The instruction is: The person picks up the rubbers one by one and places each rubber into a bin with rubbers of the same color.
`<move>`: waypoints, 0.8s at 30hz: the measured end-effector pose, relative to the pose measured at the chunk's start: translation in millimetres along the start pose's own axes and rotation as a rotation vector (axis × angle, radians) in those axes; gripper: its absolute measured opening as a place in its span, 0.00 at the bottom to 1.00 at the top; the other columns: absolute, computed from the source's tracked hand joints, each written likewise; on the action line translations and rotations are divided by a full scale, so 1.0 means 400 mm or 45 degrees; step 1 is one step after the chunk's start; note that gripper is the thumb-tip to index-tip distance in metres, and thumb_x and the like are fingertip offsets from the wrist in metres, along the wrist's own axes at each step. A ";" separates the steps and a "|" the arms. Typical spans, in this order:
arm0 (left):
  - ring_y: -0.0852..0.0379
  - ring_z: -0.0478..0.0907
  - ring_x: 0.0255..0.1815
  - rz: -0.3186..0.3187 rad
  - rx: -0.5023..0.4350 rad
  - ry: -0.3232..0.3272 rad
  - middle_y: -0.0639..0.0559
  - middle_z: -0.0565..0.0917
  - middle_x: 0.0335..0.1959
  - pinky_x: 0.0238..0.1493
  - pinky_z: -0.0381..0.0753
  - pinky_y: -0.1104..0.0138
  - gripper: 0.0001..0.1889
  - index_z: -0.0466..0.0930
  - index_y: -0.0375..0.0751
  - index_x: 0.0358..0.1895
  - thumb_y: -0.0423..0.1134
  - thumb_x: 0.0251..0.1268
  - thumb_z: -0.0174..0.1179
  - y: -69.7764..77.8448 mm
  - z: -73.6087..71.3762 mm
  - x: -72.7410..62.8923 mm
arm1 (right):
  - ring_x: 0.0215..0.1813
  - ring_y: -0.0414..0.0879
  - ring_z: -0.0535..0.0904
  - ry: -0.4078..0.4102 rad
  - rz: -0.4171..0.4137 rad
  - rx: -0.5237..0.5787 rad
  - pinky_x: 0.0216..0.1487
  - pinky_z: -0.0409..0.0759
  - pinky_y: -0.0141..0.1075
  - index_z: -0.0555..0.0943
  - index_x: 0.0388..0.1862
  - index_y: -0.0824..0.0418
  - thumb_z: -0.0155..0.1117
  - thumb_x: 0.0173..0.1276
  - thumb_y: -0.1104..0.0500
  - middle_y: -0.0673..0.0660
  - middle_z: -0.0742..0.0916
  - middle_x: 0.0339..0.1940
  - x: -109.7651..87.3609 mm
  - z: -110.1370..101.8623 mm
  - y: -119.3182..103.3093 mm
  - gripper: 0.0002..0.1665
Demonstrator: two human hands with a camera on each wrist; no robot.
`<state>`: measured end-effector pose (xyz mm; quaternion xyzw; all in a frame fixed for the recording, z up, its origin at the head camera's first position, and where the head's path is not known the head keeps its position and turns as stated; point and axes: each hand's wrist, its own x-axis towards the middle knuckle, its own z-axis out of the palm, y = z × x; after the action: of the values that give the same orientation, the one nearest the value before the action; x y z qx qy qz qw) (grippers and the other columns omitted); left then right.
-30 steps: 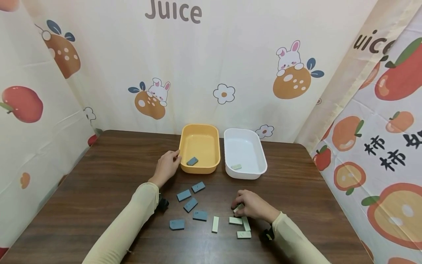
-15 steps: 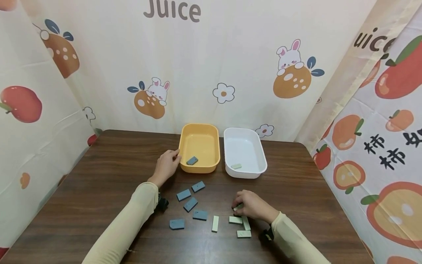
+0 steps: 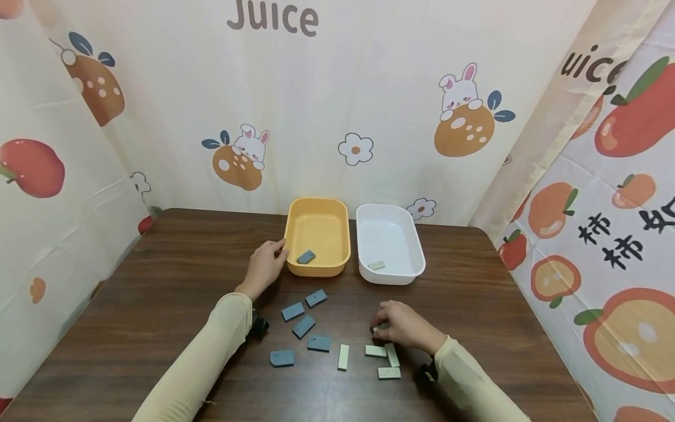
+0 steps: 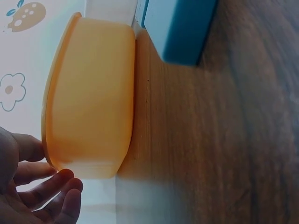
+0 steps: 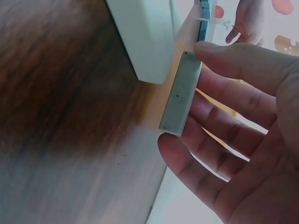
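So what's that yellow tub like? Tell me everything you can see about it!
The yellow tub is open on top, with rounded corners, a lip around its rim and smooth sides that look like plastic. It stands upright near the back of the brown table, left of the white tub, with a narrow gap between them. One blue block lies inside, near the front left corner. The left hand touches its left side.

- Head view: bright, even light; soft sheen on the worktop (image 3: 337, 401) at lower centre.
- Left wrist view: dimmer; blue block (image 4: 182, 28), upper centre, out of focus.
- Right wrist view: pale block (image 5: 142, 42), upper centre, blurred; upper left dim.
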<state>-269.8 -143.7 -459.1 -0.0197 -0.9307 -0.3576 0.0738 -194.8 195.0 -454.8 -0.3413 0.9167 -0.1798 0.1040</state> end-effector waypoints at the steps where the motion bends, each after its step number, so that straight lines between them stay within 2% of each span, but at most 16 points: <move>1: 0.46 0.78 0.48 -0.002 -0.003 -0.002 0.39 0.79 0.56 0.46 0.78 0.55 0.23 0.71 0.39 0.68 0.43 0.73 0.53 -0.001 0.000 -0.001 | 0.33 0.38 0.74 0.006 -0.003 -0.002 0.36 0.74 0.31 0.87 0.31 0.57 0.72 0.56 0.60 0.46 0.81 0.29 0.000 -0.002 0.000 0.04; 8: 0.46 0.78 0.47 0.006 -0.014 0.002 0.39 0.79 0.56 0.45 0.77 0.55 0.24 0.71 0.40 0.68 0.43 0.73 0.53 -0.003 0.001 -0.003 | 0.32 0.38 0.74 0.038 -0.050 -0.031 0.35 0.74 0.32 0.87 0.30 0.58 0.73 0.55 0.60 0.46 0.81 0.28 0.003 -0.014 0.001 0.04; 24: 0.45 0.79 0.53 -0.046 -0.065 -0.013 0.40 0.79 0.54 0.52 0.79 0.52 0.24 0.70 0.40 0.69 0.44 0.73 0.53 -0.007 0.000 0.002 | 0.33 0.40 0.77 0.078 -0.039 -0.019 0.36 0.75 0.31 0.87 0.33 0.58 0.71 0.59 0.60 0.47 0.82 0.29 0.019 -0.048 -0.012 0.04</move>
<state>-270.9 -145.8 -461.1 -0.0067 -0.9218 -0.3826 0.0621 -203.8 191.4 -435.8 -0.3505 0.9154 -0.1849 0.0705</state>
